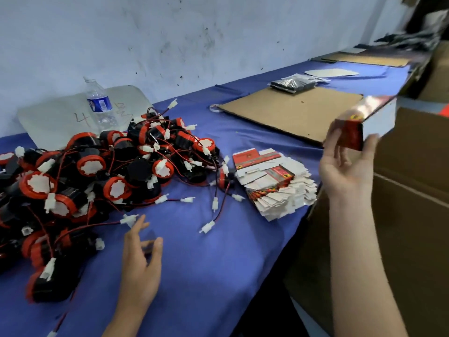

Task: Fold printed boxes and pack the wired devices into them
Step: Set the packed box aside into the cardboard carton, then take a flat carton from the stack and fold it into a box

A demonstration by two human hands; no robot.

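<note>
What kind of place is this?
Probably a small packing workshop: a heap of wired devices, a stack of flat printed boxes and big cardboard cartons around a cloth-covered table.

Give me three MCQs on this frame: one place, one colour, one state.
1. Where is the stack of flat printed boxes?
A. Right of the device pile, near the table edge
B. Under the water bottle
C. On the brown cardboard sheet

2. What colour is the table cloth?
A. Green
B. Blue
C. White

3. What is the right hand doing?
A. Resting flat on the table
B. Holding a printed box in the air
C. Gripping the bottle

Answers:
1 A: the stack lies beside the pile of wired devices, by the edge.
2 B: the cloth is blue throughout.
3 B: its fingers are closed on a red printed box above the table, while the left hand hovers open.
</note>
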